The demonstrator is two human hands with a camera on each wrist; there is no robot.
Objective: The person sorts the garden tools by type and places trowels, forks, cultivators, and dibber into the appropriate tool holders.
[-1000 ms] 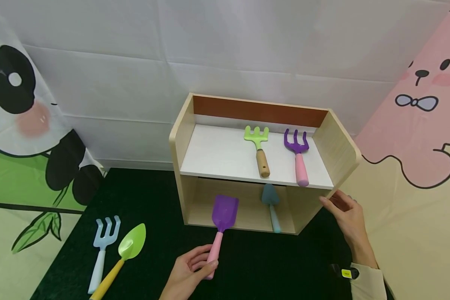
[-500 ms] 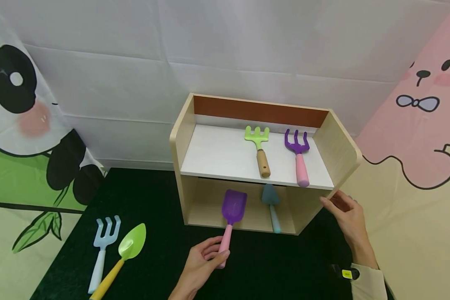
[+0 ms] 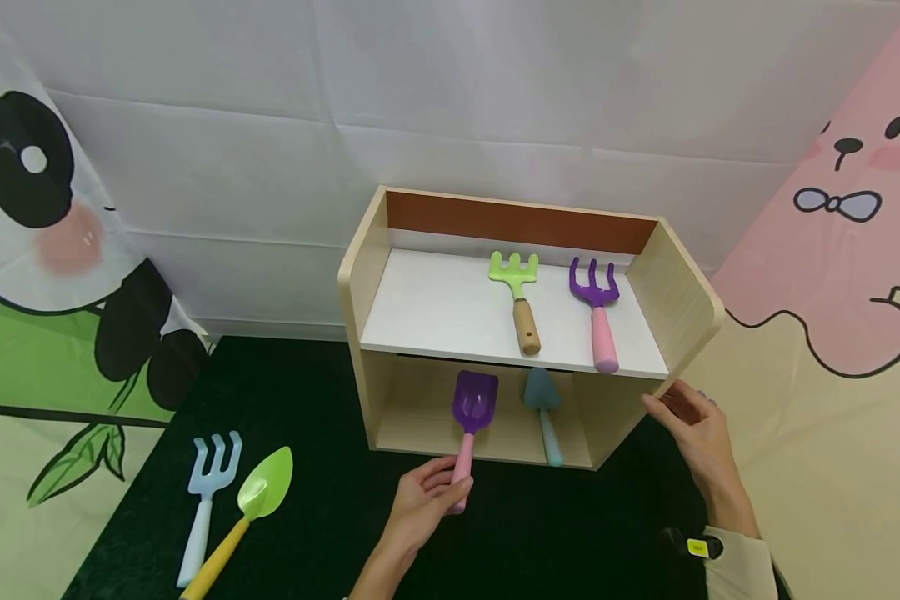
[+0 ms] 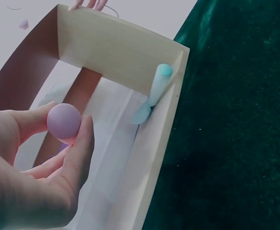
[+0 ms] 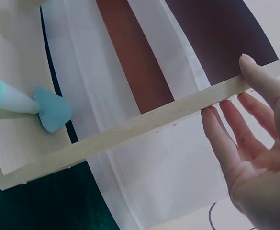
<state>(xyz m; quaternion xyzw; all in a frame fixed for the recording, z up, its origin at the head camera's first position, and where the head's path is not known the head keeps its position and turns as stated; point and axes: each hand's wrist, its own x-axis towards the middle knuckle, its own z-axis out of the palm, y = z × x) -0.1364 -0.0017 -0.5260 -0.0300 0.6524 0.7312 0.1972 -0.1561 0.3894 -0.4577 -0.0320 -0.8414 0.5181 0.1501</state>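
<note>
My left hand [image 3: 420, 504] holds a purple toy shovel [image 3: 474, 402] by its pink handle, blade up in front of the lower compartment. In the left wrist view the rounded handle end [image 4: 64, 120] sits between thumb and fingers. The small wooden shelf [image 3: 435, 300] has its right side panel [image 5: 144, 124] pinched by my right hand [image 3: 697, 437], thumb on one face and fingers on the other. A blue trowel [image 3: 546, 421] leans in the lower compartment, right of the shovel. On the upper board lie a green fork [image 3: 525, 321] with a wooden handle and a purple fork [image 3: 602, 329].
Left of the shelf, on the dark green cloth [image 3: 300, 400], lie a light blue fork [image 3: 202, 517] and a lime green trowel [image 3: 258, 492] with a yellow handle. A white backdrop [image 3: 270, 183] stands behind the shelf.
My left hand has moved the shovel up and to the right, toward the blue trowel in the lower compartment. The right hand stays on the side panel.
</note>
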